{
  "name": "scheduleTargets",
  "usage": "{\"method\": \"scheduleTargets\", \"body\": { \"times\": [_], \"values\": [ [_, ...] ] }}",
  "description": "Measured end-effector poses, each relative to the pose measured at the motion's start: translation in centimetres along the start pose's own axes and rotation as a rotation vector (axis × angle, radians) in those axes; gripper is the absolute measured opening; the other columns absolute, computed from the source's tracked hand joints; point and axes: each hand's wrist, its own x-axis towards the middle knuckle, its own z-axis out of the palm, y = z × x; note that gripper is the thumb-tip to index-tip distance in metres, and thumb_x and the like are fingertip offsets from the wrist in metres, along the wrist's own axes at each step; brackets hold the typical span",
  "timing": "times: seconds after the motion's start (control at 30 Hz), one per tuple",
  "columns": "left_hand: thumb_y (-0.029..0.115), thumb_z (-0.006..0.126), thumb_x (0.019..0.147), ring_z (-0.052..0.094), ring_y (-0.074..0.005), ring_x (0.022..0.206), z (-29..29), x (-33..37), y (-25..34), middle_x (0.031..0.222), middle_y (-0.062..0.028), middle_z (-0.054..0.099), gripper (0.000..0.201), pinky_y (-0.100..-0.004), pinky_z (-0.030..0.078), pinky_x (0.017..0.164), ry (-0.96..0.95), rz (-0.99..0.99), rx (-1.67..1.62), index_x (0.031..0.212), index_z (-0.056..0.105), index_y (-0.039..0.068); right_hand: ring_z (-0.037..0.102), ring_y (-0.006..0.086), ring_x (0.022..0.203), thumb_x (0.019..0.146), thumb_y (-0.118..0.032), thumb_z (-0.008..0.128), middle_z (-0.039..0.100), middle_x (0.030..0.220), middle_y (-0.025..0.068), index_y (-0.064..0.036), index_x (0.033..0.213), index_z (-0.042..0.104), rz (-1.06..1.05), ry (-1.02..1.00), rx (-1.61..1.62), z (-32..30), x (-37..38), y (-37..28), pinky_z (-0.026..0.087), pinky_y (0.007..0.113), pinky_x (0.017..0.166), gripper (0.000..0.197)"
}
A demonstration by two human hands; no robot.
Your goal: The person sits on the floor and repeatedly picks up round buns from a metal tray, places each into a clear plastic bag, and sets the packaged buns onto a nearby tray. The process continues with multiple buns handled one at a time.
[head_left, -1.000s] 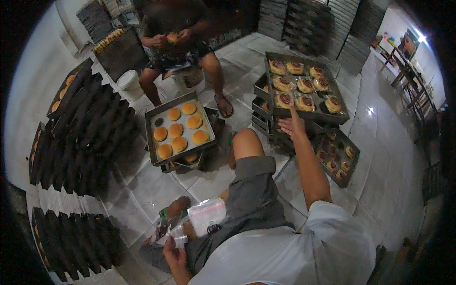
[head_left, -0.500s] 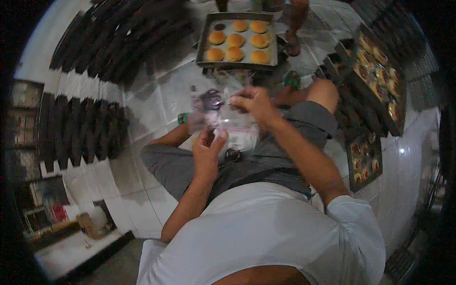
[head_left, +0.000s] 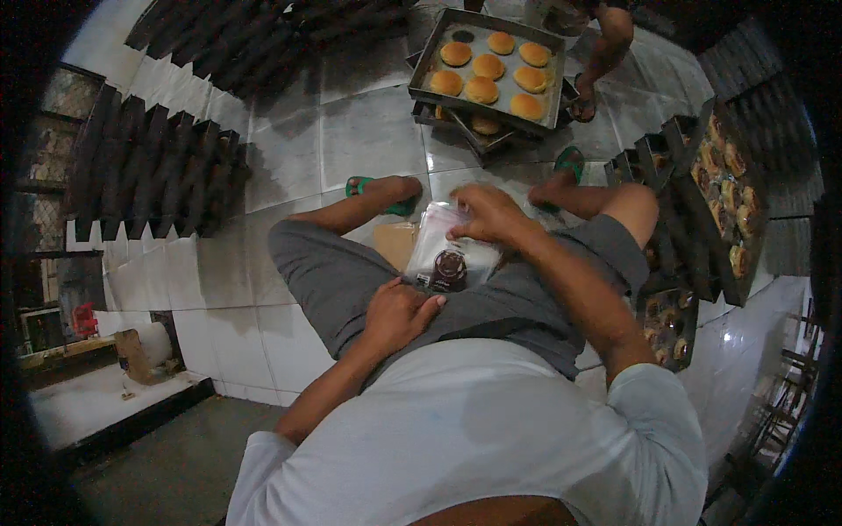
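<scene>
A stack of clear plastic bags (head_left: 430,241) with a dark round print lies in my lap, between my thighs. My right hand (head_left: 491,215) is over its far right edge, thumb resting on the top bag and the fingers bent but apart from it. At the near left edge of the stack, my left hand (head_left: 399,314) lies loosely on the grey shorts, fingers out and holding nothing. A piece of brown cardboard (head_left: 395,244) shows beside the stack, on its left.
Ahead, a metal tray (head_left: 488,74) of round golden buns sits on other trays. Filled trays (head_left: 724,188) lean at the right, near a lower tray (head_left: 668,326). Dark stacked trays (head_left: 158,171) stand at left. Another person's leg (head_left: 605,53) is beyond the bun tray.
Both hands have let go of the printed plastic bag they held up. My left hand has dropped to my lap; my right is at the bag stack. The view has shifted, too.
</scene>
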Motion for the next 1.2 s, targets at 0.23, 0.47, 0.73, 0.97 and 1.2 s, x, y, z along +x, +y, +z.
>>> {"method": "scheduleTargets", "body": {
  "times": [0.23,0.47,0.73,0.97,1.2],
  "values": [
    [0.015,0.075,0.079,0.058,-0.0352,0.115,1.9,9.1,-1.6,0.127,-0.0128,0.063,0.021,-0.0503,0.046,0.108,0.384,0.199,0.333,0.097,0.077,0.006,0.074,0.0313,0.093,0.088,-0.030,0.079,0.075,0.102,0.0155,-0.0026,0.112,0.077,0.334,0.218,0.273,-1.3,-0.2,0.6,0.057,0.041,0.086,0.036],
    [0.015,0.072,0.076,0.057,-0.0368,0.125,1.3,9.0,-0.9,0.133,-0.0144,0.063,0.028,-0.0608,0.036,0.118,0.410,0.329,0.371,0.102,0.075,0.003,0.074,0.0293,0.093,0.087,-0.027,0.081,0.075,0.103,0.0151,-0.0039,0.111,0.079,0.288,0.199,0.369,-2.2,-4.9,-1.6,0.057,0.038,0.084,0.034],
    [0.013,0.075,0.078,0.068,-0.0307,0.112,2.4,9.8,-2.0,0.109,-0.0094,0.076,0.032,-0.0612,0.036,0.120,0.267,0.409,0.337,0.110,0.074,0.009,0.073,0.0290,0.095,0.084,-0.028,0.084,0.075,0.105,0.0154,-0.0033,0.112,0.078,0.286,0.259,0.263,-1.7,-5.4,0.1,0.057,0.038,0.084,0.037],
    [0.020,0.077,0.082,0.068,-0.0277,0.104,1.1,4.7,0.4,0.097,-0.0097,0.074,0.019,-0.0497,0.051,0.100,0.515,0.466,0.206,0.099,0.074,0.011,0.074,0.0285,0.092,0.087,-0.028,0.081,0.077,0.103,0.0135,-0.0012,0.111,0.077,0.216,-0.148,0.390,-1.0,-7.7,-2.6,0.057,0.036,0.086,0.036],
    [0.038,0.083,0.089,0.066,-0.0166,0.092,-1.1,6.9,5.0,0.101,-0.0070,0.069,0.039,-0.0337,0.055,0.084,-0.274,-0.528,-1.296,0.109,0.070,0.006,0.067,0.0095,0.072,0.093,-0.022,0.079,0.076,0.085,0.0052,-0.0037,0.092,0.076,0.733,0.457,1.314,-3.2,-5.2,-4.6,0.053,0.027,0.067,0.019]
  ]
}}
